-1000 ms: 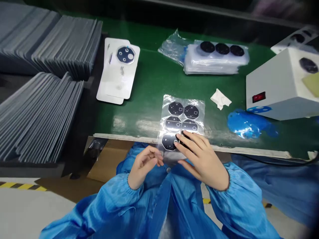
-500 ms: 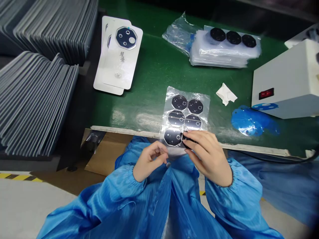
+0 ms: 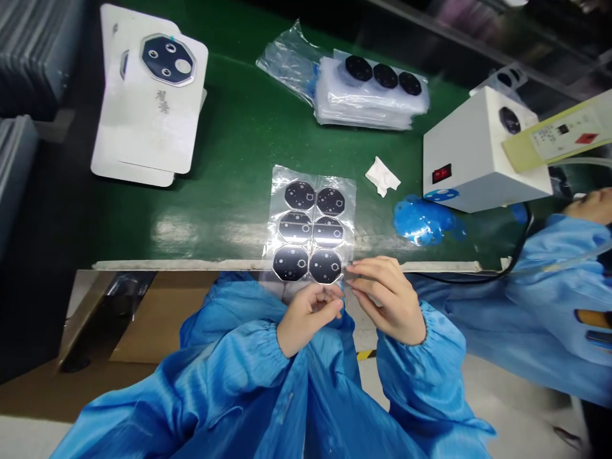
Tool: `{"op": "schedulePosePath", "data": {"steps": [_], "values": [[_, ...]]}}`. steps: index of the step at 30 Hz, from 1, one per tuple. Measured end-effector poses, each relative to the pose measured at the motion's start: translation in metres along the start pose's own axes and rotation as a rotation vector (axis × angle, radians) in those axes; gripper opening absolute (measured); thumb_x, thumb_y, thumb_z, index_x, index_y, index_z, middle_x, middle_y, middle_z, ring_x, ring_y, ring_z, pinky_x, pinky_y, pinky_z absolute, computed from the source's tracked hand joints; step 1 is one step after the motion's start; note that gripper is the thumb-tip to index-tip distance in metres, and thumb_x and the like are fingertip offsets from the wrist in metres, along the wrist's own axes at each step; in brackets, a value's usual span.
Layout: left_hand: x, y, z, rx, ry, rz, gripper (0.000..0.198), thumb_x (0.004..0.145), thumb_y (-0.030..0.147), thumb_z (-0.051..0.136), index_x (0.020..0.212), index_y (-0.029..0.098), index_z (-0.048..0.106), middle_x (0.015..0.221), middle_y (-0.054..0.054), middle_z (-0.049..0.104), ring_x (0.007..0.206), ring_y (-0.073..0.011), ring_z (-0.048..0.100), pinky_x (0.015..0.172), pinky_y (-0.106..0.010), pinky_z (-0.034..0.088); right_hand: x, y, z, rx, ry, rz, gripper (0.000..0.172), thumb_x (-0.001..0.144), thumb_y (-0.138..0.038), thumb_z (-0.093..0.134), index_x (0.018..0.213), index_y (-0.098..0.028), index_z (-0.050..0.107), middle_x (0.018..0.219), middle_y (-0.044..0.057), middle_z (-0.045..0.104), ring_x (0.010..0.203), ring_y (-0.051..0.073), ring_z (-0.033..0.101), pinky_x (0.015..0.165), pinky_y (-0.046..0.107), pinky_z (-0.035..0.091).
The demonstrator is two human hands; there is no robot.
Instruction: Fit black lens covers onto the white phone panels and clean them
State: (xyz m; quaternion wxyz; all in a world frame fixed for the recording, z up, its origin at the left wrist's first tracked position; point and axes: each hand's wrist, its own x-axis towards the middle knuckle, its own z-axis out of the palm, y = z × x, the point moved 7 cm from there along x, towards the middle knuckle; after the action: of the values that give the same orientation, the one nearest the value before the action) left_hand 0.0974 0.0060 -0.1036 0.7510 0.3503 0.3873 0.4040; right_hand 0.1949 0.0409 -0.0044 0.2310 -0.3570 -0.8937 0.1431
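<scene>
Sticker sheet (image 3: 310, 229) just above hands (image 3: 387, 299)

A green workbench (image 3: 229, 159) stands over pale floor (image 3: 23, 440) with hazard tape (image 3: 364, 355).

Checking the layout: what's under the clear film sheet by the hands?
Green bench top shows through the clear film sheet, which carries six black octagonal lens covers in two columns. Anything beneath those opaque covers is hidden.

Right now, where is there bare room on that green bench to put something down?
Bare green mat shows between the white cards and the clear sheet of black discs. It is crowded on the right, around the white box, blue film and tissue.
</scene>
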Motion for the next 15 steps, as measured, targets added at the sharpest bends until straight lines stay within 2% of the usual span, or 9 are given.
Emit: {"op": "schedulePosePath", "data": {"steps": [7, 15], "values": [[-0.001, 0.005, -0.002, 0.078, 0.064, 0.070, 0.021, 0.088, 0.033, 0.055, 0.088, 0.013, 0.059, 0.073, 0.001, 0.059, 0.063, -0.0109, 0.058, 0.061, -0.028, 0.051, -0.004, -0.005, 0.002, -0.001, -0.014, -0.061, 0.018, 0.078, -0.011, 0.061, 0.095, -0.016, 0.059, 0.105, 0.010, 0.067, 0.104, 0.023, 0.058, 0.082, 0.043, 0.048], [-0.004, 0.022, -0.009, 0.209, 0.137, 0.155, 0.022, 0.085, 0.034, 0.059, 0.088, 0.013, 0.060, 0.076, 0.000, 0.061, 0.067, -0.0124, 0.060, 0.067, -0.031, 0.052, 0.003, -0.012, 0.004, -0.015, 0.057, -0.111, 0.010, 0.080, -0.011, 0.059, 0.089, -0.017, 0.060, 0.098, 0.007, 0.070, 0.097, 0.021, 0.060, 0.080, 0.041, 0.049]]}}
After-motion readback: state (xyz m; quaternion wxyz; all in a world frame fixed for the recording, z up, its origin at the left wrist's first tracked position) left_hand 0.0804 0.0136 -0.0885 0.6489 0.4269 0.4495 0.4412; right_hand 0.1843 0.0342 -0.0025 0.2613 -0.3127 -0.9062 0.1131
